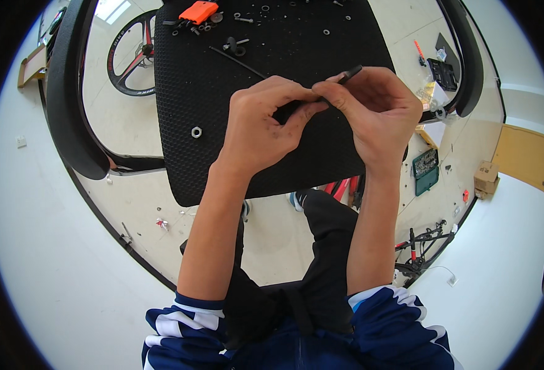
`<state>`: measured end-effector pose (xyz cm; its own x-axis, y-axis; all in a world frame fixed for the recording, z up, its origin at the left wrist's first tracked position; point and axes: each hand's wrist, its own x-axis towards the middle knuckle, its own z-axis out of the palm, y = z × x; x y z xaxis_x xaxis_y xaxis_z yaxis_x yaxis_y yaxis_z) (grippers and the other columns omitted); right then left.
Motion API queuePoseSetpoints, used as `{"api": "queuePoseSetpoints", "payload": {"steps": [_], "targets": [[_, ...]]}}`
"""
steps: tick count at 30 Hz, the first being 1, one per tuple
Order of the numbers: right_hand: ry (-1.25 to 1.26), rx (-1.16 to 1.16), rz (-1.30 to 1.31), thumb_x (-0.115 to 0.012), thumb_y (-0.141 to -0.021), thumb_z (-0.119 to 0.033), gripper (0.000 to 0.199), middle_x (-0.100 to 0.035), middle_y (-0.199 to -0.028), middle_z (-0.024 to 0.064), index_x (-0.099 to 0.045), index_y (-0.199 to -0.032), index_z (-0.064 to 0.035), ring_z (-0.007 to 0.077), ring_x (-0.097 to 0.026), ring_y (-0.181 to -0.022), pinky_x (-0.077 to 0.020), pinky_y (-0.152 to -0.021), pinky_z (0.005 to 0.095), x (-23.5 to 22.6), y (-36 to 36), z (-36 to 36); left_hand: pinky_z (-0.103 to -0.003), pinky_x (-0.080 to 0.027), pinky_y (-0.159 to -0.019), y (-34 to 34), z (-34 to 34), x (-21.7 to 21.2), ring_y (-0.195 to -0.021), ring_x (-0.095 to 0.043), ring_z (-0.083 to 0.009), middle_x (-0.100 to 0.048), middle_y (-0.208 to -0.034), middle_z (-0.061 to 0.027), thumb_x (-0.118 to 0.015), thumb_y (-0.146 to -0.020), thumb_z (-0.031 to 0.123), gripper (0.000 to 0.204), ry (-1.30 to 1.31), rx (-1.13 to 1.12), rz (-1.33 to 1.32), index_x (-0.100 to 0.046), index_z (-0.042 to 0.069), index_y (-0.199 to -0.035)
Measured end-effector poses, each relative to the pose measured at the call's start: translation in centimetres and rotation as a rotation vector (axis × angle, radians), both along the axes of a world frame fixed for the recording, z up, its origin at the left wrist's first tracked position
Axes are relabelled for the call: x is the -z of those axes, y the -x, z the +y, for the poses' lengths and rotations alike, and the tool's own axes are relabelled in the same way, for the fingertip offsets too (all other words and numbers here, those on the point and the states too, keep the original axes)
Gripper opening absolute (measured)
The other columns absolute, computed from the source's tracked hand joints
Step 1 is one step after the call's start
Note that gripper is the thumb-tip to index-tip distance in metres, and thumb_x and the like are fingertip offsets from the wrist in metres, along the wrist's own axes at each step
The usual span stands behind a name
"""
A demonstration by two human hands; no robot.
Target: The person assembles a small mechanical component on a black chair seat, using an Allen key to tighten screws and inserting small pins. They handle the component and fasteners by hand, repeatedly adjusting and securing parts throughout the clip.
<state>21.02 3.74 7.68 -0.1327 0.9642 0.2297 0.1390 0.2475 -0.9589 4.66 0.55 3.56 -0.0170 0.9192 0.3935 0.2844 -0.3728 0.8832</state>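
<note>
My left hand (266, 123) and my right hand (374, 114) meet above a black textured chair seat (192, 176), thumbs and fingertips pinched together. From my right hand's grip sticks out the end of a short black bar-like piece (350, 74). Its other end is covered by my fingers, so its kind cannot be made out. What my left fingertips pinch is also hidden. A thin dark rod (237, 62) slants toward my left knuckles; whether it lies on the seat or reaches the hand cannot be told. Left of my left wrist lies a silver hex nut (196, 132).
At the seat's far end lie an orange-and-black object (198, 12), a bolt with a dark ring (235, 45) and several washers. Armrests (68, 92) flank the seat. Around it on the floor are a spoked wheel (137, 58), a green case (425, 171) and cardboard boxes (486, 177).
</note>
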Motion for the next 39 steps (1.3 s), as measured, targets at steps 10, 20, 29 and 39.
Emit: {"api": "queuePoseSetpoints", "payload": {"steps": [10,20,29,39], "targets": [[0.003,-0.03,0.064,-0.077,-0.083,0.003,0.016,-0.075,-0.087,0.0117,-0.073,-0.099,0.0045,0.0166,-0.074,-0.082,-0.06,-0.077,0.0272,-0.3,-0.3,-0.1,-0.027,-0.052,-0.059,-0.5,-0.1,-0.1,-0.072,-0.067,-0.0194,-0.071,-0.083,-0.0105,-0.076,-0.079,-0.001,0.018,-0.003,0.015,-0.015,-0.075,0.001,-0.096],[0.01,-0.05,0.105,-0.079,-0.082,0.001,0.018,-0.075,-0.088,0.0095,-0.074,-0.099,0.0023,0.0142,-0.073,-0.082,-0.0582,-0.077,0.0247,-0.4,0.3,-0.1,-0.029,-0.055,-0.07,-0.5,0.0,0.2,-0.081,-0.07,-0.0206,-0.072,-0.09,-0.0105,-0.075,-0.076,-0.007,0.018,-0.077,-0.021,0.014,-0.074,0.0,-0.093],[0.014,-0.003,0.029,-0.079,-0.082,0.001,0.014,-0.075,-0.083,0.0088,-0.074,-0.094,0.0039,0.0137,-0.072,-0.078,-0.0582,-0.071,0.0236,-0.4,-0.5,-0.2,-0.031,-0.056,-0.077,-0.7,-0.2,-0.2,-0.086,-0.07,-0.0233,-0.073,-0.095,-0.0119,-0.075,-0.077,-0.008,0.021,-0.043,0.037,0.044,-0.073,-0.001,-0.097],[0.018,-0.013,0.013,-0.081,-0.08,0.001,0.014,-0.075,-0.085,0.0102,-0.074,-0.092,0.0029,0.0144,-0.073,-0.078,-0.0584,-0.071,0.024,-0.7,0.0,-0.3,-0.028,-0.057,-0.067,-1.3,-0.2,0.1,-0.079,-0.071,-0.0219,-0.071,-0.088,-0.0095,-0.08,-0.073,-0.002,0.016,-0.089,-0.045,0.007,-0.073,0.0,-0.087]]}}
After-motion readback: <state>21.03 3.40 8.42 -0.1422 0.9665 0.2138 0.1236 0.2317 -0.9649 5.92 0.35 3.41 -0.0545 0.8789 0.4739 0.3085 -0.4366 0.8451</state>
